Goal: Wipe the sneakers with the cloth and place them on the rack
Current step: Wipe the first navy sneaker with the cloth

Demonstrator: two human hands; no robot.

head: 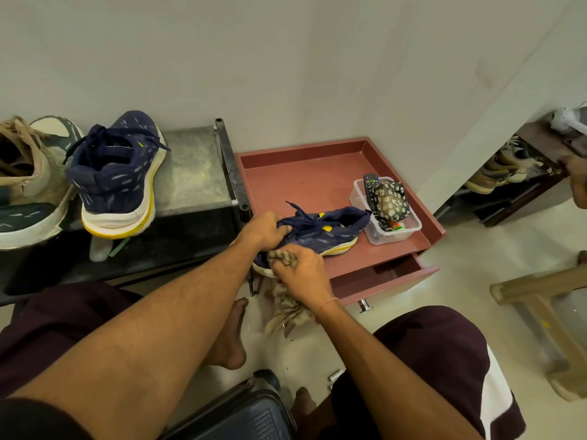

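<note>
A navy sneaker [330, 231] with a white and yellow sole lies on its side on the red cabinet top [295, 179]. My left hand [265, 230] grips its upper near the laces. My right hand [301, 274] holds a bunched beige cloth [287, 309] against the shoe's near end, and the rest of the cloth hangs below. The matching navy sneaker [117, 176] stands on the dark metal rack [190, 176] at the left, heel towards me.
A beige and grey sneaker [28, 182] sits at the rack's far left. A clear plastic box [387, 230] with a remote and a flowered pouch stands on the cabinet's right side. The cabinet drawer [381, 274] is pulled open. My bare feet and a dark case are below.
</note>
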